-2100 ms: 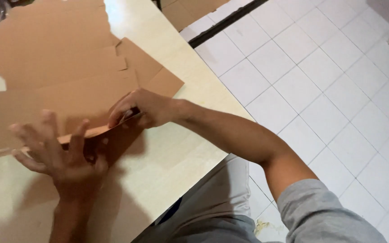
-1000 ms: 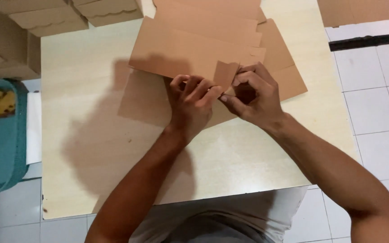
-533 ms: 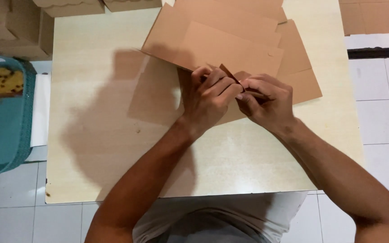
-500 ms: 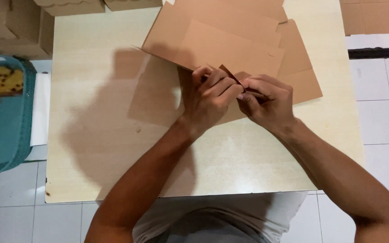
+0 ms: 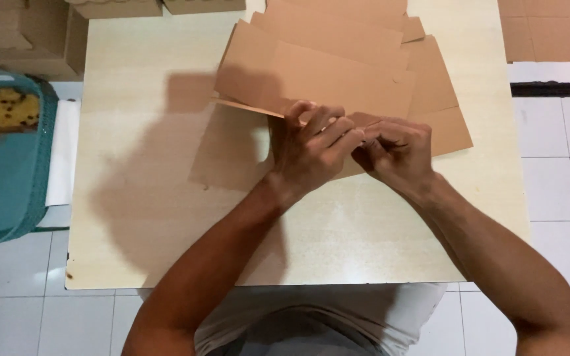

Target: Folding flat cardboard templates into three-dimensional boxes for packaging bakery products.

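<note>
Pale wood makes up the square table (image 5: 166, 250), the biggest thing in view, standing on a white tiled floor (image 5: 562, 184). On its far half lies a flat brown cardboard box blank (image 5: 338, 72), a broad sheet with several panels and flaps; its near long panel is lifted along a crease, the raised edge running from the left towards the hands. To the left of the table hangs a teal basket (image 5: 8, 184) with something yellow and speckled in it, and finished brown boxes (image 5: 34, 33) are stacked beyond the far left corner. More flat cardboard (image 5: 549, 26) lies on the floor at the far right.

Both hands meet at the near edge of the blank. The left hand (image 5: 311, 148) is curled over the raised panel, fingers bent and pressing down on its edge. The right hand (image 5: 397, 151) is clenched in a pinch on a small flap (image 5: 364, 120) just beside the left fingertips; most of that flap is hidden under the fingers.

By the look of it, the step in hand is folding up one side of the blank and working a small tab at its end. The next move would call for holding the long panel upright while the tab is bent square along its crease, with steady pressure so the cardboard does not buckle or tear.
</note>
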